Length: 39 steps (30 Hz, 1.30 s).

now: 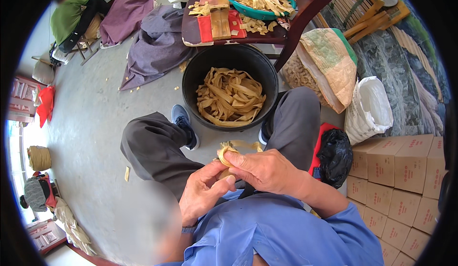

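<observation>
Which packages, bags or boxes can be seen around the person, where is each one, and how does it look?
Cardboard boxes: stacked at the lower right, brown, rectangular, small red print.
White sack: above the boxes, woven, open top, slumped.
Tan sack: leaning beside the chair, beige with a green edge, open.
Black plastic bag: by the right knee, crumpled, shiny.
No screens or signs visible.
</observation>
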Each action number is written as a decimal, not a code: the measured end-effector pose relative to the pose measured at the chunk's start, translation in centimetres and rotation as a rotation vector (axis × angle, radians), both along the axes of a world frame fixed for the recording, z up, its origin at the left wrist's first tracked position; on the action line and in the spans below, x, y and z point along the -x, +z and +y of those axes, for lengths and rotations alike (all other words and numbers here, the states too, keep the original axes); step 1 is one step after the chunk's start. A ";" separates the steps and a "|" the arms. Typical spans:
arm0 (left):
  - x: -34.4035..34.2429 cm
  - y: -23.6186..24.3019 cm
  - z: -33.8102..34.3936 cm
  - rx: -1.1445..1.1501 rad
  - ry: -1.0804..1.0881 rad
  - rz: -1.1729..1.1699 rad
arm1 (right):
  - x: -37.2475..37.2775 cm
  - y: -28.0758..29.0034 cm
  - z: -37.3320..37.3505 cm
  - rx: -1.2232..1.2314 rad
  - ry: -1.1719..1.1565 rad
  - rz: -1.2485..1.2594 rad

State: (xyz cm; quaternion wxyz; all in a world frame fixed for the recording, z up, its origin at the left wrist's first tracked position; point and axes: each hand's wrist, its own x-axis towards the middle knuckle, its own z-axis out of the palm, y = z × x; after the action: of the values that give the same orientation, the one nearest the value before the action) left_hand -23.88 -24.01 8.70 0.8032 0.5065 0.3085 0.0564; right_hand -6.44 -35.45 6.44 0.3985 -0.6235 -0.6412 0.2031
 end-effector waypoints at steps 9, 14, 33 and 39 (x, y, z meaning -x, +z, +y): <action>-1.3 -3.2 -1.5 0.186 0.288 -0.137 | 1.8 -1.7 0.7 -0.206 -0.223 0.091; -0.4 -3.0 -1.0 0.182 0.238 -0.116 | 1.3 0.9 0.5 0.461 -0.127 0.789; 0.4 -5.3 -1.6 -0.688 0.227 -0.138 | 2.4 -2.6 0.2 0.322 -0.034 0.978; -0.2 -4.3 -2.4 -0.144 0.398 -0.227 | 2.6 -0.9 0.1 0.203 -0.064 0.286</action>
State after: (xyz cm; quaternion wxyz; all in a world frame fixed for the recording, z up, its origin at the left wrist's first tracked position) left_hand -23.64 -26.38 4.43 0.7678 0.4820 0.3050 0.2919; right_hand -9.03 -35.32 5.58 0.4269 -0.6454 -0.5342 0.3403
